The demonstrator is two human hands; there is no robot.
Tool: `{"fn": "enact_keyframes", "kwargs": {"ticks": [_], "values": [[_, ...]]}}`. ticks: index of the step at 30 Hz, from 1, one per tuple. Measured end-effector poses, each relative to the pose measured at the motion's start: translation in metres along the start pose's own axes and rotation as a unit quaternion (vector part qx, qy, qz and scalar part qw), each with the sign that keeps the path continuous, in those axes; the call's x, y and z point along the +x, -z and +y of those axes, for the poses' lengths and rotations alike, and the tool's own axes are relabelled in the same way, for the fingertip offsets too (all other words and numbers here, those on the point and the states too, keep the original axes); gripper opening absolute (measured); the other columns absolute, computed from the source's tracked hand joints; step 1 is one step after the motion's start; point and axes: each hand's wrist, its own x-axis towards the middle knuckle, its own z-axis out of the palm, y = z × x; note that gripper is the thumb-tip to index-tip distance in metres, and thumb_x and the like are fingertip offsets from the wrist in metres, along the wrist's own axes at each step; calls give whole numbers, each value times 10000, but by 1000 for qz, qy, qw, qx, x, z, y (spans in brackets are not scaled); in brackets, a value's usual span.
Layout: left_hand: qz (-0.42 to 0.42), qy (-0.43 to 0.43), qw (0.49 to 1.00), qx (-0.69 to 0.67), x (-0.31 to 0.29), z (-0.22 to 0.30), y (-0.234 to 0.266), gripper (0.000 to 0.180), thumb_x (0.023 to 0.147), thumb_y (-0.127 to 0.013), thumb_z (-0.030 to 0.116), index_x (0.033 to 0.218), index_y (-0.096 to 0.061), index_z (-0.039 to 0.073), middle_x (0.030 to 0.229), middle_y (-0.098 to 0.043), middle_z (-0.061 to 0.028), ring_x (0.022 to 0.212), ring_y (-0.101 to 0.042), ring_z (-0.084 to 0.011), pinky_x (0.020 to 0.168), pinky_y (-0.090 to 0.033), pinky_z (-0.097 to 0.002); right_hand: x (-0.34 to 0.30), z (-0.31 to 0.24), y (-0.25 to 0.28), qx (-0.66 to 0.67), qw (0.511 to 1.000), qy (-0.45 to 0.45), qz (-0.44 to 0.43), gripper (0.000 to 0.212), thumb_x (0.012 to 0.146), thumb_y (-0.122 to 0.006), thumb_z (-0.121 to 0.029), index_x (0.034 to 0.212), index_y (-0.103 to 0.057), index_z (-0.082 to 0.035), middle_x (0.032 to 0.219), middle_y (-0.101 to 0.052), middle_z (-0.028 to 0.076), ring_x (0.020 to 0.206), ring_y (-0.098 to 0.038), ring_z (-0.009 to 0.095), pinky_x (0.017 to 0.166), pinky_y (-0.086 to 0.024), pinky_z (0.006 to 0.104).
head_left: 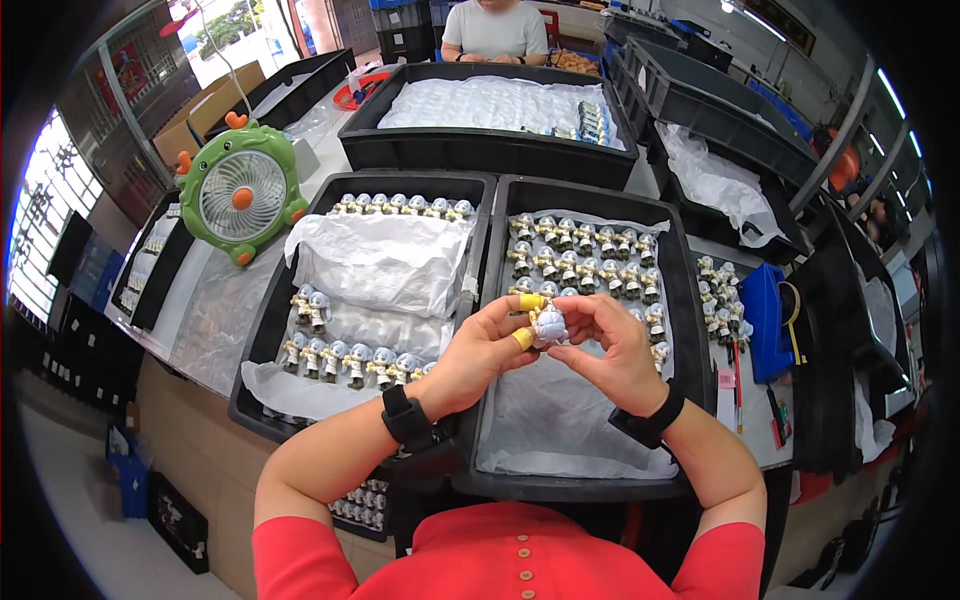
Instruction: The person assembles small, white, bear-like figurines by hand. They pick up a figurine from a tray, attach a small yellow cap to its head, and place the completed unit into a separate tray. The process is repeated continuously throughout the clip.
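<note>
Head camera, watched from my remote station: a small figurine (pixel 549 326) with a pale rounded head sits pinched between the wearer's left grip (pixel 475 352) and right grip (pixel 620 352), held above the right-hand tray (pixel 682 300). Both grips are grasping it by the fingertips, left from one side, right from the other; yellow covers (pixel 522 338) sheathe two fingertips on the left. I see the figurine's pale, rounded part toward the wearer, with yellow showing on its far side; its long axis is foreshortened and partly behind fingers, so I cannot tell its exact tilt or which way the face points.

Beneath, figures in rows (pixel 567 265) lie with heads toward the far edge and dark feet toward the wearer, their long axes running away from the wearer's body. In the left-hand tray (pixel 272 318), figures (pixel 356 362) point the same way, around white sheets (pixel 385 250). On the bench (pixel 215 310) I make out a green fan (pixel 212 165) at left and, at right, clustered figures (pixel 722 300) beside a blue bin (pixel 765 335). Across the bench sits a person in white (pixel 495 32).
</note>
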Motion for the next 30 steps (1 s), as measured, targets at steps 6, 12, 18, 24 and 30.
{"fn": "enact_keyframes", "kwargs": {"ticks": [6,12,18,24,30], "values": [[-54,3,995,-85,-1,2,0,467,919,-508,125,1355,-343,88,1272,-474,-70,1159,-466,-150,960,-401,-315,-1,-11,-1,-84,995,55,-3,409,683,-731,-3,1055,-566,-41,876,-559,62,759,-577,154,669,-482,251],[-96,-87,992,7,-3,3,-4,526,886,-571,143,1349,-331,67,1311,-422,-85,1213,-410,-166,999,-349,-327,-2,-12,-3,-89,994,60,11,407,686,-731,-6,1054,-564,-51,858,-549,63,764,-578,163,671,-483,261],[-82,-101,992,-2,0,-2,0,510,890,-567,136,1338,-335,64,1301,-426,-80,1207,-418,-171,999,-354,-341,-3,-10,-6,-49,997,54,26,419,695,-725,3,1076,-561,-55,866,-557,65,762,-586,154,656,-486,256],[-99,-33,991,-82,-4,2,-3,452,941,-476,249,1335,-357,62,1265,-469,-87,1174,-462,-183,992,-384,-364,-3,-12,1,-79,995,60,15,398,702,-730,-28,1068,-573,-50,833,-566,58,738,-584,145,651,-479,249],[-135,34,986,-92,-3,4,3,461,972,-342,363,1302,-377,42,1193,-520,-114,1012,-583,-258,858,-484,-355,-3,-14,1,-72,996,43,17,351,709,-732,-55,1033,-596,-46,767,-562,43,685,-560,129,630,-473,248]]}}
